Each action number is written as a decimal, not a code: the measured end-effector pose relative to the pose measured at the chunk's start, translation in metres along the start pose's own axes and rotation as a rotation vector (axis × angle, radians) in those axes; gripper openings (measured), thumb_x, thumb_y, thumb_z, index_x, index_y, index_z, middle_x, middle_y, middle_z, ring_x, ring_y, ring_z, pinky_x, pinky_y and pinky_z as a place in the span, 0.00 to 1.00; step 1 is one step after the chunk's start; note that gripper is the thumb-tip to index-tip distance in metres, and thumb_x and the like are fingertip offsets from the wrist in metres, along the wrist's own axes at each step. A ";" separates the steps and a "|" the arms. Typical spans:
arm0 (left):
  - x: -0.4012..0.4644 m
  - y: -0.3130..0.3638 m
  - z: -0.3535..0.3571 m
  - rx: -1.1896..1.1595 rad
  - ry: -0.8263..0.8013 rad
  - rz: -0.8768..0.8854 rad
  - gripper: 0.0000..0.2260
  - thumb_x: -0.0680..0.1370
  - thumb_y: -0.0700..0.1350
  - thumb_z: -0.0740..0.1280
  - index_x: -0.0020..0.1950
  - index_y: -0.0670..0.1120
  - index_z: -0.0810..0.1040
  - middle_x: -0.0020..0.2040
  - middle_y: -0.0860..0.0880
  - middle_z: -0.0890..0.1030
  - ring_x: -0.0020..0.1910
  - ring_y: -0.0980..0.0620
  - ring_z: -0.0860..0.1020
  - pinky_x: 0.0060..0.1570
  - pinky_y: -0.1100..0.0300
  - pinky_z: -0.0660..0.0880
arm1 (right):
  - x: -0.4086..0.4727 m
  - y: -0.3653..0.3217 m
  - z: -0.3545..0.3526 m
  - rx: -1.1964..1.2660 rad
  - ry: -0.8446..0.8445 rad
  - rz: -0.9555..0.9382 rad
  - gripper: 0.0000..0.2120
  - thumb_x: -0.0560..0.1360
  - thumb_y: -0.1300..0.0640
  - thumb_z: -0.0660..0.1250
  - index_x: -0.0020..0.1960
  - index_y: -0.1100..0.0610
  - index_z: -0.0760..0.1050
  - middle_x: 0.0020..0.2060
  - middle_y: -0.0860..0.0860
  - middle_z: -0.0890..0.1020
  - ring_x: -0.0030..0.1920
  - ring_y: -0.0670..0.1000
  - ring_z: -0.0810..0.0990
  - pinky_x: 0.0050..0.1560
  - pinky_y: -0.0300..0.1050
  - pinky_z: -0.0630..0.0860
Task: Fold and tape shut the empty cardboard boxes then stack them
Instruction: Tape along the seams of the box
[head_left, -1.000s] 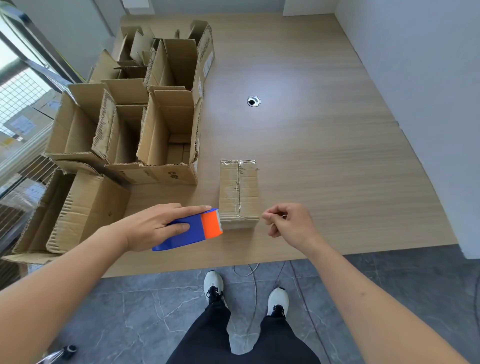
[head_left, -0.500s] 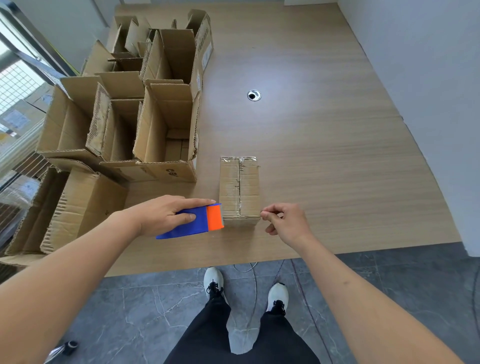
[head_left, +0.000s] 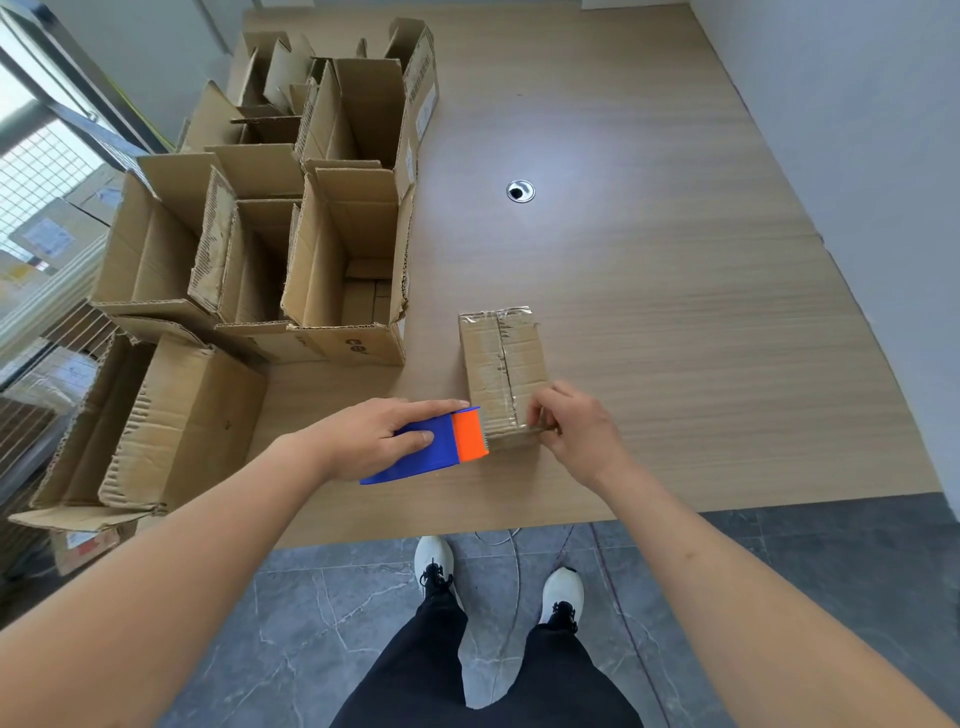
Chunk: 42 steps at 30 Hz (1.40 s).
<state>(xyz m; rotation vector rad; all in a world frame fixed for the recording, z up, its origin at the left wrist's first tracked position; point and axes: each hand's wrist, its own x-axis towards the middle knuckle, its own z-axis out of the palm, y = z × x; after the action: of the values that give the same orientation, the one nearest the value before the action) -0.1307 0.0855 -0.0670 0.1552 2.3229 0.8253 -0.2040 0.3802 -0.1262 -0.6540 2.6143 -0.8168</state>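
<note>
Your left hand (head_left: 363, 441) grips the blue-and-orange tape dispenser (head_left: 436, 447), its orange end against the closed box (head_left: 501, 364) between your hands; your right hand (head_left: 576, 431) pinches the box's near edge.

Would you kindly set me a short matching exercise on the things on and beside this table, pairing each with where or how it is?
Things:
1. tape dispenser
2. small box
3. cable hole
4. open boxes

Places or states:
A. flaps up, crowded at the table's left side
B. gripped by the left hand
C. closed, its near end touched by the right hand
D. bare tabletop beyond the small box

Pairs: 1-B, 2-C, 3-D, 4-A
</note>
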 end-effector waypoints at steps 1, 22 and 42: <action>0.003 0.003 0.003 -0.011 0.008 0.008 0.24 0.86 0.53 0.57 0.74 0.79 0.56 0.65 0.56 0.76 0.60 0.52 0.74 0.65 0.47 0.70 | 0.003 0.002 -0.004 -0.010 -0.018 0.022 0.22 0.64 0.70 0.74 0.44 0.46 0.72 0.42 0.37 0.72 0.40 0.42 0.74 0.41 0.50 0.77; -0.012 -0.019 0.007 -0.144 -0.008 -0.004 0.24 0.86 0.51 0.59 0.74 0.78 0.58 0.72 0.63 0.72 0.66 0.57 0.72 0.69 0.54 0.66 | 0.019 -0.003 -0.029 -0.095 -0.113 0.157 0.15 0.69 0.53 0.79 0.42 0.44 0.71 0.45 0.38 0.73 0.44 0.40 0.75 0.44 0.45 0.74; 0.026 0.002 0.026 -0.156 0.005 -0.220 0.21 0.85 0.52 0.56 0.75 0.72 0.61 0.67 0.58 0.75 0.62 0.52 0.74 0.62 0.53 0.68 | 0.027 -0.017 -0.039 -0.139 -0.236 0.181 0.13 0.72 0.54 0.77 0.43 0.48 0.71 0.48 0.44 0.74 0.49 0.48 0.78 0.51 0.50 0.76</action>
<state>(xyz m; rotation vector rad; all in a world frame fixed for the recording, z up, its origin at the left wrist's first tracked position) -0.1347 0.1088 -0.0954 -0.1679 2.2204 0.8900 -0.2377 0.3713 -0.0902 -0.5055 2.4839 -0.4761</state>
